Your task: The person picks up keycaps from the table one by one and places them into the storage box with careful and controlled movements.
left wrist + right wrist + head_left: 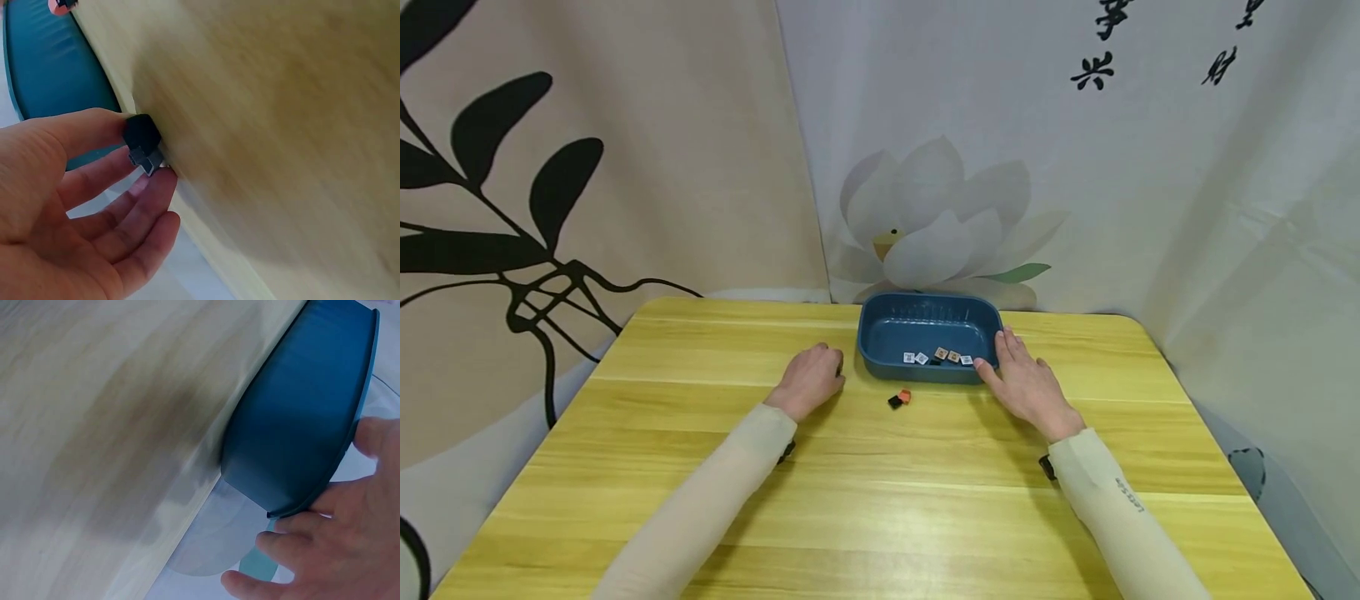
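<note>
My left hand [811, 382] is above the table, left of a dark blue tray [891, 372]. In the left wrist view it pinches a small black piece with a grey, metal-looking end [142, 136] between thumb and fingertips. The piece's exact kind cannot be told. My right hand [1028, 390] touches the tray's right end, its fingers extended along the side and the thumb at the front rim. Small square pieces with white printed faces [909, 357] and brown-toned square pieces [953, 356] lie inside the tray, near its front wall.
On the wooden table [880, 508], just in front of the tray, a small black piece [895, 402] lies against an orange piece [905, 396]. A printed cloth [715, 167] hangs behind the table's back edge.
</note>
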`<state>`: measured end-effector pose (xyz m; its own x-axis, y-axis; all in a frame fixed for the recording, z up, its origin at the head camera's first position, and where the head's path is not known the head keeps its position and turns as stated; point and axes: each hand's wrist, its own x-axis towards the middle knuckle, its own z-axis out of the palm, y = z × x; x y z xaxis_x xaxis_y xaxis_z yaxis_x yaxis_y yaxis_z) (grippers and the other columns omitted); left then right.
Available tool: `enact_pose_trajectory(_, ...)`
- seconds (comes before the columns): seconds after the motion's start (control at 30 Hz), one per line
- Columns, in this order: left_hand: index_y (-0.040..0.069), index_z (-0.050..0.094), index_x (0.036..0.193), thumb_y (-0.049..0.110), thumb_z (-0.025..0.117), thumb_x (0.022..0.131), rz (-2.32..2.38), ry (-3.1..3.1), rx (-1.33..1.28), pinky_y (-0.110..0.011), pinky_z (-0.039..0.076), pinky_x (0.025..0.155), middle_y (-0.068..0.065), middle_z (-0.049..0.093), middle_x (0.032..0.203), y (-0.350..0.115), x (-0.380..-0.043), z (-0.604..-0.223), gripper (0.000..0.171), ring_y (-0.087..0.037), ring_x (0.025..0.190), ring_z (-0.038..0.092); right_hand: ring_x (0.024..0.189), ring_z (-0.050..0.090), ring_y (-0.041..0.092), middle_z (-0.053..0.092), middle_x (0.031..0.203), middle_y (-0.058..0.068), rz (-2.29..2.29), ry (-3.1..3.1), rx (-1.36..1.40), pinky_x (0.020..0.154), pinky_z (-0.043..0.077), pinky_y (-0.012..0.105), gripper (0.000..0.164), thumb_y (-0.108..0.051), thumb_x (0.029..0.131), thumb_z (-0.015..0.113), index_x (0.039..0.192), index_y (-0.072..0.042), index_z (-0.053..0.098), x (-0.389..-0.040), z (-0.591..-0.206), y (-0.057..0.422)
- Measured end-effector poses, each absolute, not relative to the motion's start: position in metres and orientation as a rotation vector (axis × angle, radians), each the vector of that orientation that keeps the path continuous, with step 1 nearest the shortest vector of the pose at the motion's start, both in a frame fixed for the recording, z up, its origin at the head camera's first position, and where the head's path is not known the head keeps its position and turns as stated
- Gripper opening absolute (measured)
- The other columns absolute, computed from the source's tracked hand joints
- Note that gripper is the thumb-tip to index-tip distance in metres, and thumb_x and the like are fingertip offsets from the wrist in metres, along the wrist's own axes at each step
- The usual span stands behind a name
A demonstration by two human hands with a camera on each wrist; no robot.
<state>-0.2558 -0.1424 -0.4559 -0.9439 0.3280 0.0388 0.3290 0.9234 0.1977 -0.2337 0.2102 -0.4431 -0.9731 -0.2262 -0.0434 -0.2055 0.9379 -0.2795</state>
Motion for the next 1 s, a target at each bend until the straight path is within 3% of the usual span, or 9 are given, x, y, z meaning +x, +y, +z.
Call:
enact_pose_trajectory(0.23,0.001,0.072,0.080,-0.002,0.070,0.090,-0.431,-3.065,-0.569,-0.034,0.051,0.066,-0.007,0.060,0.080,-0.146,-0.255,-0.453,0.011,-0.020,0.074,0.056,0.156,0.014,0.044,0.008,0.170,0.025,-0.429,3.010,-0.328,0.116,0.022,0.071,0.084,-0.056,0.110,0.031,0.161,0.009,0.013,-0.234,-0.441,0.211)
enact_pose_trajectory(0.53,-0.004,0.078,0.095,-0.003,0.073,0.092,-0.443,-2.980,-0.623,-0.039,0.058,0.075,-0.014,0.069,0.092,-0.148,-0.247,-0.447,0.006,-0.024,0.085,0.065,0.156,0.013,0.044,0.007,0.170,0.025,-0.431,3.004,-0.326,0.116,0.021,0.071,0.084,-0.056,0.110,0.031,0.161,0.009,0.013,-0.234,-0.442,0.212)
enact_pose_trajectory(1.0,-0.004,0.078,0.103,-0.001,0.074,0.093,-0.413,-2.772,-0.652,-0.040,0.059,0.078,-0.018,0.070,0.100,-0.143,-0.234,-0.439,0.012,-0.030,0.089,0.069,0.156,0.013,0.044,0.006,0.171,0.024,-0.435,3.004,-0.326,0.116,0.021,0.071,0.085,-0.057,0.110,0.031,0.161,0.008,0.013,-0.234,-0.443,0.210)
